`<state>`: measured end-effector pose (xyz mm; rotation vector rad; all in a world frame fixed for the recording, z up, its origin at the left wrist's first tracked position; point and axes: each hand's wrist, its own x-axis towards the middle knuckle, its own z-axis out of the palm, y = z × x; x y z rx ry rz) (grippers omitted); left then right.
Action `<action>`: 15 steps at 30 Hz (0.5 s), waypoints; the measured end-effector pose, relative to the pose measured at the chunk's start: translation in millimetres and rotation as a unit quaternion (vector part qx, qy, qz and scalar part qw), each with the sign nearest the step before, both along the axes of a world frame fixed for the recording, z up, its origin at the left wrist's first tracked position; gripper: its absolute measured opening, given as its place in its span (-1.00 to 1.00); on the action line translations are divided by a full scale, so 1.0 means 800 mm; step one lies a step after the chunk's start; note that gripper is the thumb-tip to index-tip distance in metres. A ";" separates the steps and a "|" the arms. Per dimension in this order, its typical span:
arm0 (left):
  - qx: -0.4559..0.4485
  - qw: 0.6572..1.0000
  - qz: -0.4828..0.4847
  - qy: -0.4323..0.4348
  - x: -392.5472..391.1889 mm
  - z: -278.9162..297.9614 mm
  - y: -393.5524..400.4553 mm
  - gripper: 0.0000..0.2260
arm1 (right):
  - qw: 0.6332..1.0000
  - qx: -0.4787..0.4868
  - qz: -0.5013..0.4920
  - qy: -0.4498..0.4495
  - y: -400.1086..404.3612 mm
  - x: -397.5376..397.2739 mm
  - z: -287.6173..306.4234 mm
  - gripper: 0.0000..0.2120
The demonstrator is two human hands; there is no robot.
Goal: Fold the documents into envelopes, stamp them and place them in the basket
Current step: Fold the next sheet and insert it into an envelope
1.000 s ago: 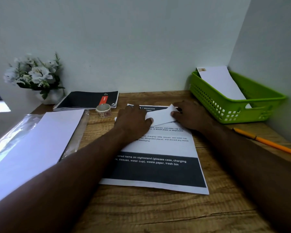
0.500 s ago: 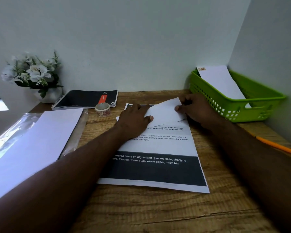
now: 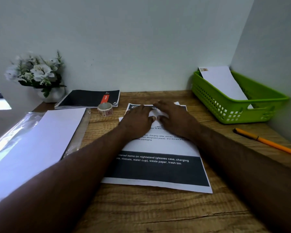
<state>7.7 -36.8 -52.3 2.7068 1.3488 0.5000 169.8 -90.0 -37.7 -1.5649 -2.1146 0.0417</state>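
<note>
My right hand (image 3: 173,119) has swung in from the sheet's far right corner, where it was pinching the lifted flap half a second ago, and now sits flat next to my left hand (image 3: 136,121), thumbs almost meeting. The raised corner is down; a small crumpled white fold (image 3: 155,113) shows between my 2 hands. Both hands lie palm-down with fingers fairly straight, pressing the paper and gripping nothing. The right hand is blurred, so exactly how its fingertips lie I cannot tell.

The document (image 3: 158,165) lies flat in the middle of the wooden desk (image 3: 141,212), a thin rectangular printed sheet with a dark band across its near end and white lettering on it. The desk grain runs in rough ridges.

To the right, the green plastic basket (image 3: 232,115), with perforated walls, holds 1 stamped white envelope (image 3: 222,83) leaning on its far rim. An orange pencil (image 3: 267,142) lies near it. To the left, a stack of white envelopes (image 3: 37,140) rests on glossy clear wrapping (image 3: 10,132), with a small roll of stamps (image 3: 105,109) just beyond it, a black spiral notebook (image 3: 89,99) and white flowers (image 3: 37,73) in a pot.
</note>
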 end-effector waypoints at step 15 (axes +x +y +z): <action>-0.083 0.984 0.036 0.151 -0.004 0.015 -0.008 -0.40 | 0.971 -0.171 -0.090 -0.142 0.011 0.004 -0.004 -0.44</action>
